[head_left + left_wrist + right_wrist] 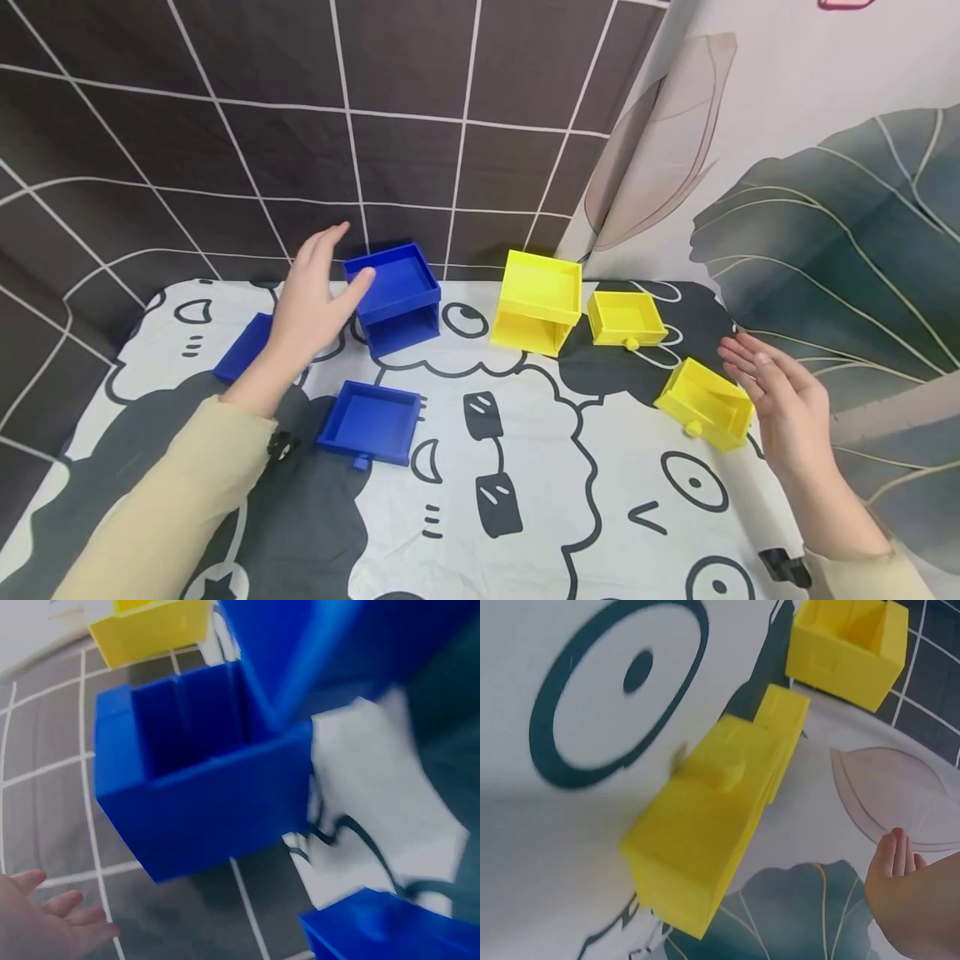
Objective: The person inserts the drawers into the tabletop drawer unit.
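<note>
My left hand hovers with fingers extended and thumb spread, just left of a blue cabinet shell with an open front slot. Below that hand sits one blue drawer, partly hidden by the wrist; another blue drawer with a small knob lies to its right. On the right side, my right hand is held with loosely extended fingers, beside a tilted yellow drawer with a round knob. A second yellow drawer stands between that one and the yellow cabinet shell. Both hands hold nothing.
A cloth with cartoon faces covers the table. Behind it hangs a dark curtain with a white grid, and to the right a pale leaf-patterned curtain. The two shells stand near the back edge, close to the dark curtain.
</note>
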Tool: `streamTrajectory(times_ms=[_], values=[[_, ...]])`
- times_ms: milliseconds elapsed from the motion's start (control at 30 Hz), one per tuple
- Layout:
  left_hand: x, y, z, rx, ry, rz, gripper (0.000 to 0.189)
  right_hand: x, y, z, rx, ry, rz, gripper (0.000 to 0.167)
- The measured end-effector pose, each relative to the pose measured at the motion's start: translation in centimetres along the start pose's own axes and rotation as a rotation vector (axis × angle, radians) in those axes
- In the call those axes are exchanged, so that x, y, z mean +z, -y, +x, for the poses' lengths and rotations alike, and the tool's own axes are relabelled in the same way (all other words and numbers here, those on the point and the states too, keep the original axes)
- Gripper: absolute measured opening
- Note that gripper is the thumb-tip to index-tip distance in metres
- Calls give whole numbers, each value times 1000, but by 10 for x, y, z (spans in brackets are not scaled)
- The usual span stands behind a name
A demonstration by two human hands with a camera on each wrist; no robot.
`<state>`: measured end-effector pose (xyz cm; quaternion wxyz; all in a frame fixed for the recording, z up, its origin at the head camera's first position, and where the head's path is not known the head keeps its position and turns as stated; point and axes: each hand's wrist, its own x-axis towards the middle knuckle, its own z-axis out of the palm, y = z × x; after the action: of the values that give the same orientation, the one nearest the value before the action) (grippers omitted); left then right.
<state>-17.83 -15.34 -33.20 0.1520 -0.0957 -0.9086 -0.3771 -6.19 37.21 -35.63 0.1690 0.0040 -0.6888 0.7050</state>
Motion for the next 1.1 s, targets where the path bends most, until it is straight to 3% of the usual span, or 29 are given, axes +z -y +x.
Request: streamTrajectory(times_ms=[200,467,600,933,1100], values=[[18,-21,17,50,37,-27,69,-1,2,-6,137,46,242,30],[50,-47,30,107,100,-32,71,-7,-8,-9,397,141,749,34],[66,-58,33,106,139,-60,73,-11,-15,-11,513,170,924,40],[106,-79,41,74,186,-237,65,-15,-24,-22,779,92,1041,46],[125,-85,44,57,197,-264,64,-14,-29,-28,880,22,1058,49]])
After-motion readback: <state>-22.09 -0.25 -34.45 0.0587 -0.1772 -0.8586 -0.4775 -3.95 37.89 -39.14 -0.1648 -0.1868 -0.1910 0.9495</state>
